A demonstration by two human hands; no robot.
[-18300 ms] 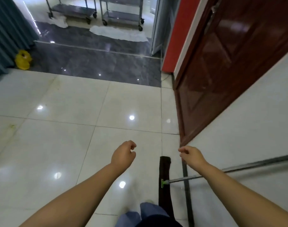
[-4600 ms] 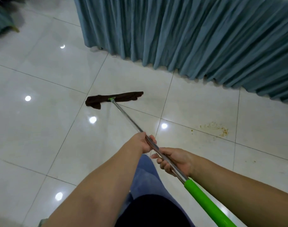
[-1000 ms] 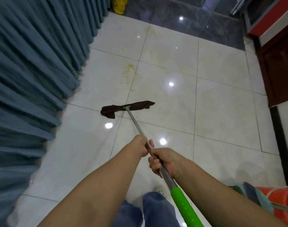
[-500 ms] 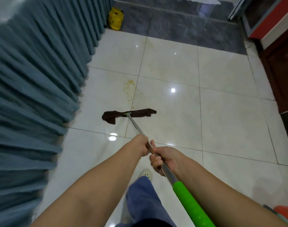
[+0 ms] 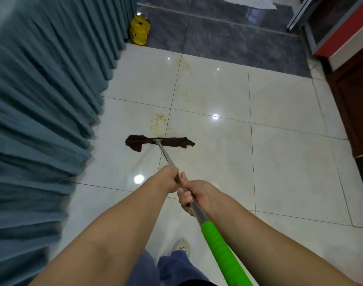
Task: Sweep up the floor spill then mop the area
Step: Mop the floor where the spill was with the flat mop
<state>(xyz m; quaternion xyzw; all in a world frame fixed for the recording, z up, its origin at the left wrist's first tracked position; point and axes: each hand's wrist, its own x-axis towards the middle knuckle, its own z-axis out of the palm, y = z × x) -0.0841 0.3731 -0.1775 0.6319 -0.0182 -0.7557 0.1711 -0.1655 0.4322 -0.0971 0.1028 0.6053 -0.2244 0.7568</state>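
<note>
— Where are my hands?

— Both on the mop pole (image 5: pixel 168 158). Your left hand (image 5: pixel 167 178) is wrapped round the bare metal, fingers curled tight. Your right hand (image 5: pixel 197 196) grips the same pole just behind it, ahead of the green sleeve (image 5: pixel 222 251).

— And the far end?

— The dark brown cloth (image 5: pixel 170 141) lies flat on the pale floor (image 5: pixel 283 162), across a grout line — the end nearer the curtain (image 5: pixel 42 104) is bunched.

— The spill?

— The spill (image 5: pixel 158 123) is a patch of yellowish crumbs just beyond the cloth; whether they touch, I cannot tell. Fainter specks lie farther on.

— Around me?

— The curtain is on your left, with a yellow bag (image 5: pixel 139 31) at its far end. A brown door (image 5: pixel 355 104) is on your right and your pale shoe (image 5: pixel 181 247) is below the pole.
</note>
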